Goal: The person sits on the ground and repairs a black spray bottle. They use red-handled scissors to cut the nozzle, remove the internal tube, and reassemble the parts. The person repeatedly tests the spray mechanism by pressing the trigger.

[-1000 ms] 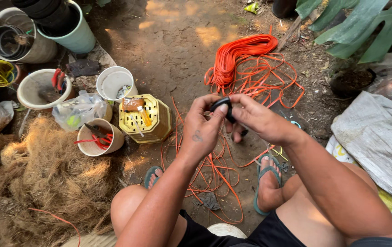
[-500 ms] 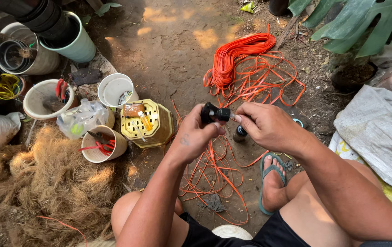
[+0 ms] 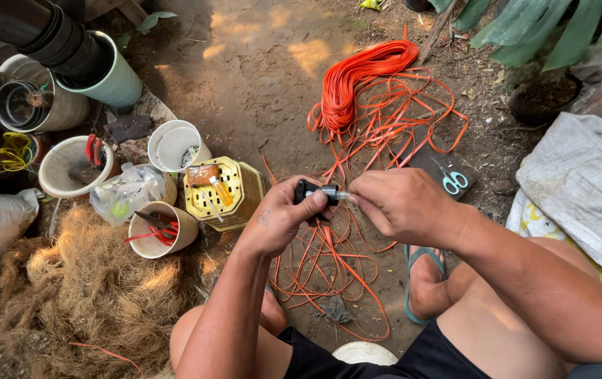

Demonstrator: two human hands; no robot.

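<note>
A small black hard-plastic tool with a metal tip (image 3: 317, 192), judged light, rigid and best gripped by its body, is clamped at frame centre by the left hand (image 3: 283, 219) (right hand (image 3: 405, 205) fingers pinched on the tip at 3 o'clock).

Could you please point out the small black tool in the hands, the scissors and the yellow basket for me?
small black tool (image 3: 308, 191), head view, on its black body by the left thumb.
scissors (image 3: 453, 181), head view, on the light blue handles.
yellow basket (image 3: 225, 191), head view, on its perforated top.
</note>
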